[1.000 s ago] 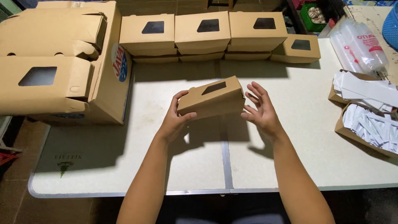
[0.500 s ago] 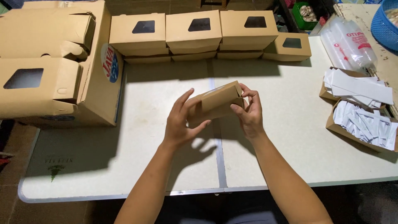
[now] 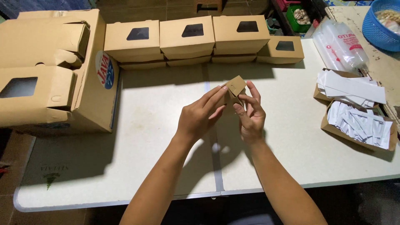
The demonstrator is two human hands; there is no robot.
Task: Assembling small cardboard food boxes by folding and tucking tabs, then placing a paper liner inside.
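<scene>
Above the middle of the white table (image 3: 146,137) I hold a small brown cardboard box (image 3: 236,86) turned end-on, one end flap sticking up. My left hand (image 3: 200,116) grips its left side with fingers stretched along it. My right hand (image 3: 250,114) holds the right side, fingertips at the end flap. The hands hide most of the box.
Several finished window boxes (image 3: 187,36) stand stacked in a row along the far edge. A large carton (image 3: 54,71) holding more boxes lies at the left. At the right sit two open trays of white paper slips (image 3: 358,121), a clear plastic bottle (image 3: 339,43) and a blue basket (image 3: 381,25).
The box has turned from lying sideways between my hands to pointing end-on at me. My hands have closed in around it, and my view has drifted slightly.
</scene>
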